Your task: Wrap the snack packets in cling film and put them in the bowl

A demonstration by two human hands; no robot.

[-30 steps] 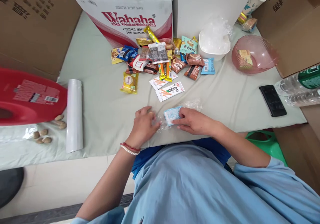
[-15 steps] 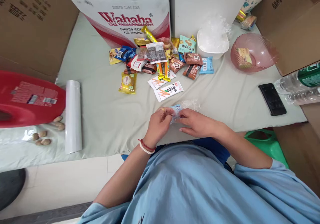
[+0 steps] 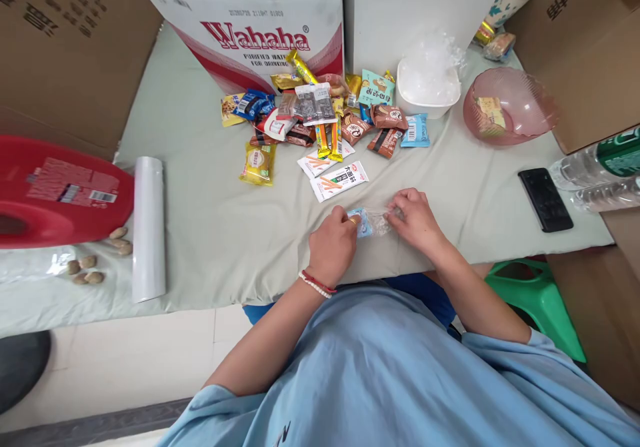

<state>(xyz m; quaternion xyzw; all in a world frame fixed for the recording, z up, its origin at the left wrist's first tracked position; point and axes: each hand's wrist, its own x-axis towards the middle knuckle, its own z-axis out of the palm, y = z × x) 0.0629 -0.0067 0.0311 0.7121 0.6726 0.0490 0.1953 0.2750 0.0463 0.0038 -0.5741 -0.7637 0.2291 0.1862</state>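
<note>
Near the table's front edge, a small blue snack packet [image 3: 365, 223] lies in or under a clear plastic bag [image 3: 381, 223]. My left hand [image 3: 333, 242] is closed on the packet's left end, thumb and fingers pinching it through the plastic. My right hand [image 3: 413, 216] pinches the bag's right end, so the film stretches between both hands. Just beyond them lie white snack packets [image 3: 341, 181] with orange sticks printed on them. Behind these is a heap of wrapped snacks, with brown packets [image 3: 388, 117], a yellow packet [image 3: 258, 164] and a light blue packet [image 3: 415, 130].
A white tub [image 3: 428, 98] holding clear bags and a pink bowl [image 3: 531, 110] stand at the back right. A phone [image 3: 545, 199] and bottles [image 3: 607, 194] are at the right. On the left are a plastic roll [image 3: 149, 230], a red jug [image 3: 65, 194] and several nuts [image 3: 89, 262].
My right hand has moved right and slightly away from me, drawing the clear bag out. My left hand has turned over the blue packet and shifted a little right.
</note>
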